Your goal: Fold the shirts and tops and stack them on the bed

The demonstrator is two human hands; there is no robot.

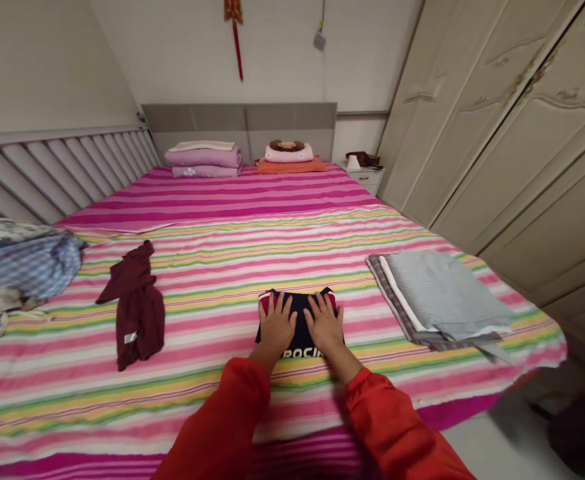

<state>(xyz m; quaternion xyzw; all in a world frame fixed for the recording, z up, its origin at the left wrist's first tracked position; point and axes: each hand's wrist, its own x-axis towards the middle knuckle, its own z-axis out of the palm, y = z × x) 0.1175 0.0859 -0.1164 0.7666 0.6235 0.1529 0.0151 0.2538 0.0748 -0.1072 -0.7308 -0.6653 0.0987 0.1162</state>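
A dark navy shirt [300, 320] with red and white shoulder patches and white lettering lies folded into a small block on the striped bedsheet [212, 393]. Flat on its left side rests my left hand [276, 327], fingers spread. My right hand [325, 323] presses on the shirt's right side, its fingers also apart. Part of the lettering is covered by my wrists. To the left lies a crumpled maroon garment [140, 313] with a white tag. On the right sits a stack of folded grey and white clothes [437, 293].
Loose patterned clothes [32, 260] are heaped at the left edge. Folded purple bedding [203, 158] and a pink pillow [288, 155] lie by the headboard [197, 120]. A slatted rail [72, 167] borders the left; a wardrobe [512, 147] and nightstand [367, 179] stand right.
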